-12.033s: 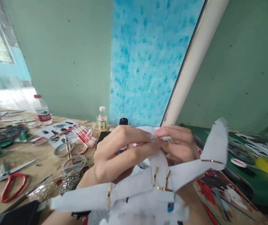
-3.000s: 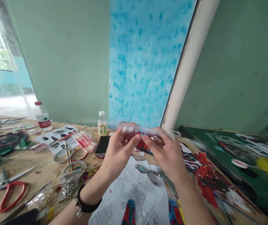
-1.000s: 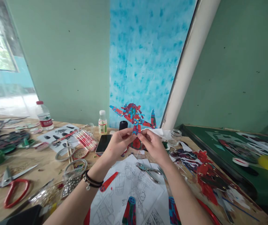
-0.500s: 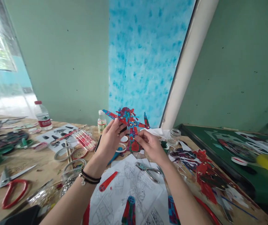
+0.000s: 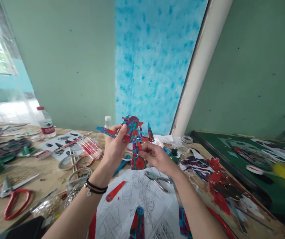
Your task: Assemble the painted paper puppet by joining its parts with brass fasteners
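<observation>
Painted figure (image 5: 135,138) moved lower, leftward; left hand (image 5: 113,149) clasping its arm, right hand (image 5: 158,157) pinching lower body.

My only view comes from the camera on my head, facing forward and down across the table (image 5: 51,167). It is close enough that my left hand (image 5: 114,150) and right hand (image 5: 157,157) sit mid-view, with the green wall (image 5: 70,73) and blue panel (image 5: 152,66) at the far side.

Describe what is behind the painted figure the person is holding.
Behind the painted figure are the blue wall panel and a bottle, its white cap showing. The figure and left hand hide much of the bottle; anything directly behind the figure's body is covered.
</observation>
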{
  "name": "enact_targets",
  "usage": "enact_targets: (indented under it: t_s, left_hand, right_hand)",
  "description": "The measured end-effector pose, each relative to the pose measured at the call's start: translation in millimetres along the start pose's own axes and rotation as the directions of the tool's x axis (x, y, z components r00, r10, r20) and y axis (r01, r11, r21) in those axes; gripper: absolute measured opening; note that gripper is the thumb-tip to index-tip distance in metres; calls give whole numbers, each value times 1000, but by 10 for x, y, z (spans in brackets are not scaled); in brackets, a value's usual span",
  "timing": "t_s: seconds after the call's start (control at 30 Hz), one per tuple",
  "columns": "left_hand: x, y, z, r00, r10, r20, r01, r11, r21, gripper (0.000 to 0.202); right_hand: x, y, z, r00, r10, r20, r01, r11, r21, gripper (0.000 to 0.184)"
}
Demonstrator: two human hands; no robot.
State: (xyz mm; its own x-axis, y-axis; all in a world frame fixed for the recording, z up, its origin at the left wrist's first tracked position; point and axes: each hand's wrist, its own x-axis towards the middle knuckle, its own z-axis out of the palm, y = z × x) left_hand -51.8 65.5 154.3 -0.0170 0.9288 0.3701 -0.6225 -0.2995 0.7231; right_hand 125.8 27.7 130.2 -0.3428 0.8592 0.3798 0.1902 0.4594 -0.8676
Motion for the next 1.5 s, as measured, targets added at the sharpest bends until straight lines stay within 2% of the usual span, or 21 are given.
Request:
enact_targets:
  t_s: [0.13,0.23,0.4,0.6,0.77,0.97,1.07,1.23,1.37,1.43,1.5]
  left_hand:
    - [-26,-25,9,1000,7,11,-8,998,66,41]
    - [-33,-49,21,999,17,-36,-13,996,85,43]
    - [-23,-83,42,989,-108,-101,116,990,78,54]
    - [-62,-115,52,989,-143,-38,146,985,95,50]
    - [-105,-140,65,988,-153,25,147,976,159,48]
    - [-126,-188,94,984,-176,-7,176,977,122,46]
    - [-151,-227,111,978,-205,-49,209,974,93,39]
    - [-170,-285,102,963,-270,12,264,949,173,43]
    - [-136,-305,50,966,-260,-15,257,941,219,39]
    - [-118,-317,18,966,-259,-17,255,935,247,39]
    - [-110,-335,-3,967,-254,-9,246,928,278,39]
  right_hand:
    - [5,27,6,1000,5,11,-5,1000,12,43]
    - [12,38,18,1000,4,7,-5,1000,19,42]
    - [32,45,49,995,1,-95,6,998,65,39]
    - [40,95,85,971,15,-239,17,991,133,34]
    - [39,88,101,961,15,-277,24,990,140,35]
    - [43,89,129,949,19,-315,23,991,132,35]
    - [51,126,138,944,14,-329,19,995,97,34]
    - [70,188,132,958,-21,-285,29,999,21,32]
    - [29,135,20,977,31,-212,-59,990,-127,35]
    - [-15,59,-81,959,21,-283,-99,959,-265,43]
    - [-60,-36,-180,895,-75,-439,-101,926,-365,46]
